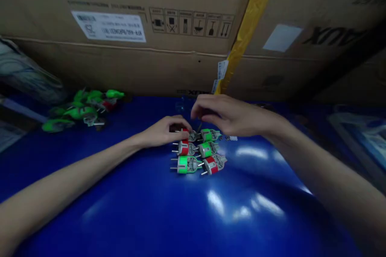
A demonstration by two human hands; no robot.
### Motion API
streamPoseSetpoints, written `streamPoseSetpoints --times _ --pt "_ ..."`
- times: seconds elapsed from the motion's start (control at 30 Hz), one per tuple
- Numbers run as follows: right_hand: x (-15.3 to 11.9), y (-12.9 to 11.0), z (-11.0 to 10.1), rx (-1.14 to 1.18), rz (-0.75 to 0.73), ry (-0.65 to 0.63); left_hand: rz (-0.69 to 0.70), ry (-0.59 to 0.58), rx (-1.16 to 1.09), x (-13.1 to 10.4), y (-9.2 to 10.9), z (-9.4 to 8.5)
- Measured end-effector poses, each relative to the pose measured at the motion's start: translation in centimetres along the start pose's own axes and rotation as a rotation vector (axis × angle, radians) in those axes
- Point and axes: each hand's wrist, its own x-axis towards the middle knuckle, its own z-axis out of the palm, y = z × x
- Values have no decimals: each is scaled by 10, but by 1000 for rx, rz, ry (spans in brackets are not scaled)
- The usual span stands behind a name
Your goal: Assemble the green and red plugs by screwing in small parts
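Note:
Several opened plugs with red or green bands lie in two columns on the blue table [120, 209]. My left hand [164, 130] has its fingers closed on the red plug [191, 135] at the top of the left column. Below that one are another red plug [183, 148] and a green plug [183, 164]. The right column holds two green plugs, the upper one [206, 135] near my right hand, and a red plug [212, 165] at the bottom. My right hand [223, 114] hovers above the top plugs with fingers curled together; what it holds, if anything, is too small to name.
A pile of green parts [81, 110] lies at the left rear. Large cardboard boxes [181, 64] stand along the back, with yellow tape [251, 12] between them. Small metal bits [226, 138] lie right of the top plugs. Plastic-wrapped items sit at both sides.

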Motion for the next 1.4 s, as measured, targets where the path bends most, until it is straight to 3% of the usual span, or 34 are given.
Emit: streamPoseSetpoints --times 0.07,0.2,0.27,0.5,0.73,0.83,0.97,1.1,1.17,1.3,1.4 --pt "2 -2 -1 -10 16 -14 5 8 -7 0 0 0" --pt "6 -9 3 -196 244 38 15 11 17 0 1 -1" --pt "5 -12 5 -239 282 21 19 12 33 0 1 -1" --pt "-4 -9 5 -63 -17 24 37 12 35 0 -2 1" --pt "-4 -7 11 -192 248 118 30 12 48 0 1 0" --pt "-5 -2 12 -96 159 176 15 12 25 0 2 1" --pt "-7 2 11 63 81 149 0 13 15 0 1 1" --pt "-7 0 11 -98 245 178 13 10 25 0 2 0" --pt "-8 -2 11 -137 213 173 11 11 38 0 2 0" --pt "-10 -6 10 -33 -9 106 12 9 39 0 1 0" --pt "-11 -9 9 -72 80 112 14 10 37 -1 0 0"
